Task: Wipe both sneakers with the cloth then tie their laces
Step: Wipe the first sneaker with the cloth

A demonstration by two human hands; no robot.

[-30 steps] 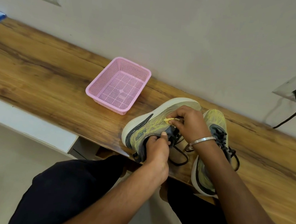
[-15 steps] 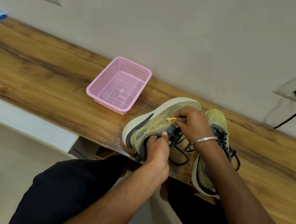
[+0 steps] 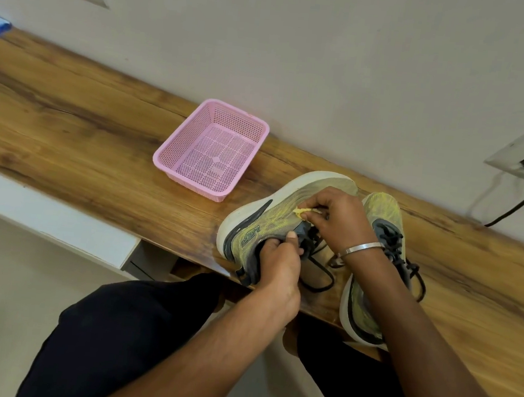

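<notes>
Left sneaker point(image 3: 271, 218) tipped on its side at shelf point(image 3: 84, 136) front edge, long axis toe-away, heel toward person. Cloth point(image 3: 301, 211) pinched in right hand point(image 3: 338, 218), touching upper by laces. Left hand point(image 3: 280, 257) grips collar, nearer. Vs earlier: poses near-unchanged, wiping continues.

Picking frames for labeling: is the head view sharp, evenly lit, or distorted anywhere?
Head view: soft, even light and faint shadows; the left sneaker and pink basket look sharp; wide-angle bending curves the wooden shelf; slight glare on its front edge.
</notes>
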